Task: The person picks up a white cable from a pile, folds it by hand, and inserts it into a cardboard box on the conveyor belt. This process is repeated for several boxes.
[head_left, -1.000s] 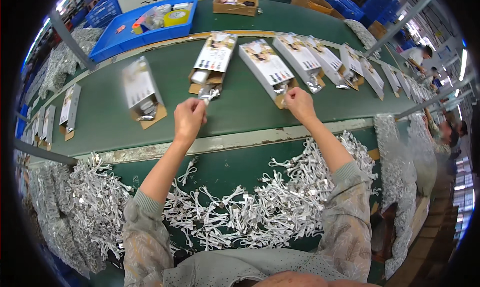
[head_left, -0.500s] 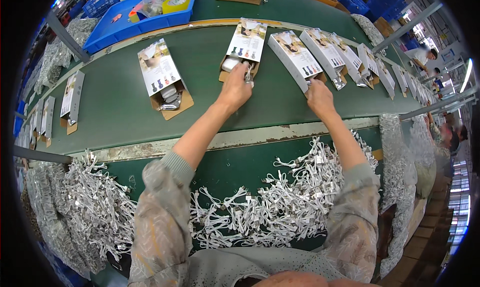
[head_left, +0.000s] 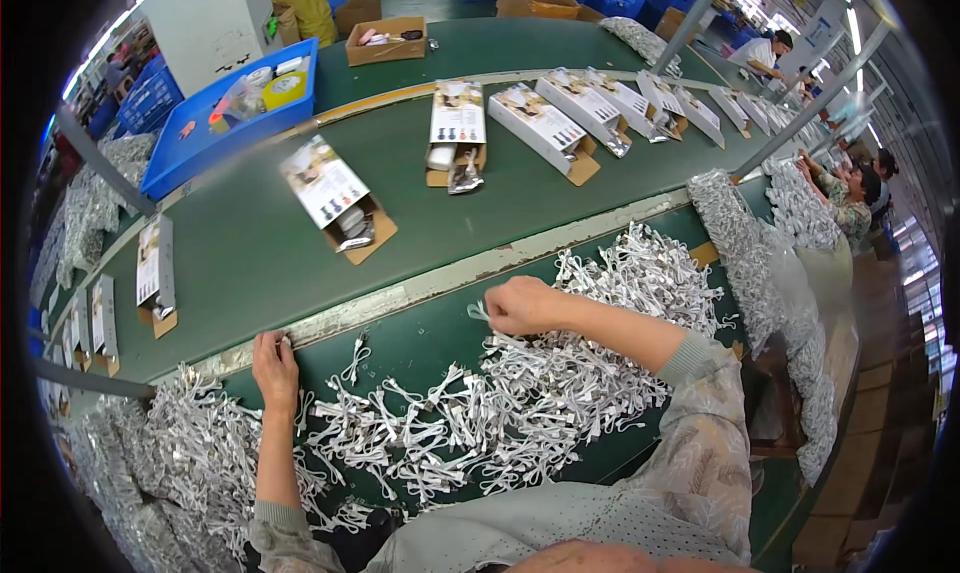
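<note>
White looped plastic cables (head_left: 530,403) litter our green worktop (head_left: 430,335). Our left hand (head_left: 275,371) rests by the worn whitish ledge (head_left: 400,298), its grip unclear; our right hand (head_left: 522,306) closes on one pale loop (head_left: 477,311), best lifted singly, untangled. Beyond lie open-ended white cardboard boxes (head_left: 325,183).

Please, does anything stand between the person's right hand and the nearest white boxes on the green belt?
Yes: a worn, pale rail runs along the near edge of the green belt, between the right hand and the nearest white boxes. I see nothing else between.
</note>
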Tool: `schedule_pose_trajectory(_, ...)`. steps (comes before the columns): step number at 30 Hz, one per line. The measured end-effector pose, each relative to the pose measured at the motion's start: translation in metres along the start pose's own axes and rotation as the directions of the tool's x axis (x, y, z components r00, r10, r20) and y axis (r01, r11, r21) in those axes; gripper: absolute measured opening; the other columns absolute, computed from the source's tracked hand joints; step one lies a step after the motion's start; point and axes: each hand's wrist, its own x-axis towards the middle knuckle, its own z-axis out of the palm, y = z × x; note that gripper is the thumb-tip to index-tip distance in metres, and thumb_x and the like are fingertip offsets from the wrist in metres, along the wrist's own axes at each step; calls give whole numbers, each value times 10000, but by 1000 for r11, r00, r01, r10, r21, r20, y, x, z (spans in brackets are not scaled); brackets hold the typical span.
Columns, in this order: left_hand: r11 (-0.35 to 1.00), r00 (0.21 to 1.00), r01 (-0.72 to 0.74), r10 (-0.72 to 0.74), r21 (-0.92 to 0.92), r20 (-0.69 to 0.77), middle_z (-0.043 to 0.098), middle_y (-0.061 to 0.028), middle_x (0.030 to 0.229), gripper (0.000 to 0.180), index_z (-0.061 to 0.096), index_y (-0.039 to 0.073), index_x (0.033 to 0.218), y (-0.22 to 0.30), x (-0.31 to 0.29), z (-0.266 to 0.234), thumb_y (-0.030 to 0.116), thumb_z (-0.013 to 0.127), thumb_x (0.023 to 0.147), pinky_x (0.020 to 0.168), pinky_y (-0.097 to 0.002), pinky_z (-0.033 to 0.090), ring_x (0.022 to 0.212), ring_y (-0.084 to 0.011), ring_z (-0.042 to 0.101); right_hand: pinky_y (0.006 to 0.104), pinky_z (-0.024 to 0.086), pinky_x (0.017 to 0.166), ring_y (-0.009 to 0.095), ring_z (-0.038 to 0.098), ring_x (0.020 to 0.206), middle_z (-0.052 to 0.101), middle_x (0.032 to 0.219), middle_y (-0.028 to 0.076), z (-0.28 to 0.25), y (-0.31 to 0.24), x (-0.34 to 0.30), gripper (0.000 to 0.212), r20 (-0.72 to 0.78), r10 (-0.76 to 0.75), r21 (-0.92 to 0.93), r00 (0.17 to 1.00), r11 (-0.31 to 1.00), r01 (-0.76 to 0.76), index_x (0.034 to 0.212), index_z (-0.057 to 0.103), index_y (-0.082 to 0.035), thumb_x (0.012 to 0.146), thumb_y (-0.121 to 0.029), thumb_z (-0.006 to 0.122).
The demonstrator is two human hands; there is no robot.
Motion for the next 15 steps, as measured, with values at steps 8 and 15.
schedule_pose_trajectory(8,991,978,-101,115,90,-172,539,-165,866,128,548,35,907,-111,-18,-42,37,544,778,724,-444,429,822,-364,529,339,500,648,237,645,666,657,716,140,39,-114,94,235,-455,209,265,865,960,-92,791,664,-9,759,-236,613)
schedule_pose_trajectory(15,991,981,-81,98,106,-169,542,-155,885,155,544,39,929,-155,-9,-33,29,551,774,725,-437,432,818,-356,534,469,508,729,410,623,743,638,750,235,80,-107,233,197,-671,183,29,718,975,-222,726,656,4,742,-180,588)
